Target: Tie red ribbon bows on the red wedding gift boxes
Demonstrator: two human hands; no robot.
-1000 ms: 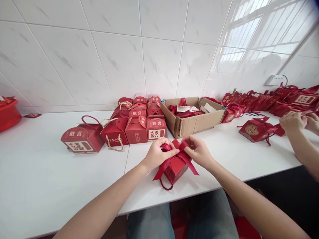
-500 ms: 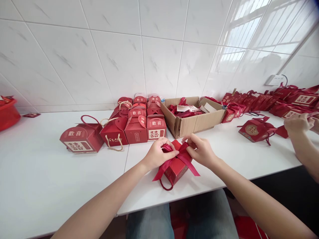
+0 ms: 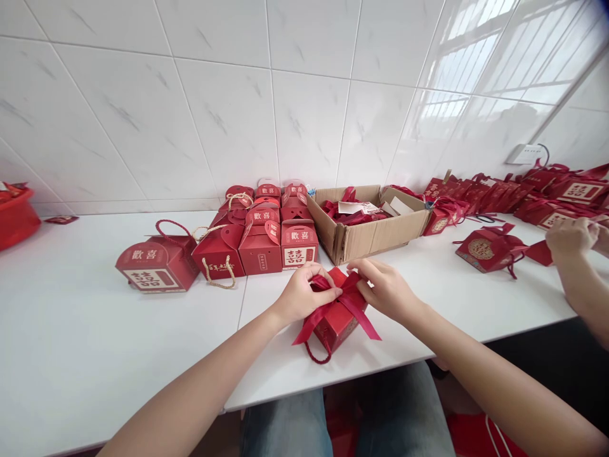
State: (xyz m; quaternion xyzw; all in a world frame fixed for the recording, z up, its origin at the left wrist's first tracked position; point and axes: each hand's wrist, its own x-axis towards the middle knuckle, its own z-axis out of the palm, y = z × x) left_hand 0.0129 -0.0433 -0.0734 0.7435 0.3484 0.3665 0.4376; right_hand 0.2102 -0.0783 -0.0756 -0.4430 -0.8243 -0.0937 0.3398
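Note:
A small red gift box [image 3: 339,322] stands near the front edge of the white table [image 3: 118,343], with a red satin ribbon [image 3: 354,308] looped over its top. My left hand [image 3: 301,296] pinches the ribbon's left loop on top of the box. My right hand [image 3: 386,289] pinches the right loop, fingers closed on it. Two ribbon tails hang down the box's sides, and a red cord handle curls below its front.
Several finished red gift boxes [image 3: 259,238] stand in a cluster behind, one more [image 3: 155,265] to the left. An open cardboard box [image 3: 368,222] holds red ribbons. Another person's hands [image 3: 573,238] work at the right, by a ribboned red box [image 3: 488,249]. A red bin [image 3: 16,216] sits far left.
My right hand has shifted slightly down and right along the ribbon loop. The left hand has hardly moved. The other person's hands have shifted a little at the right.

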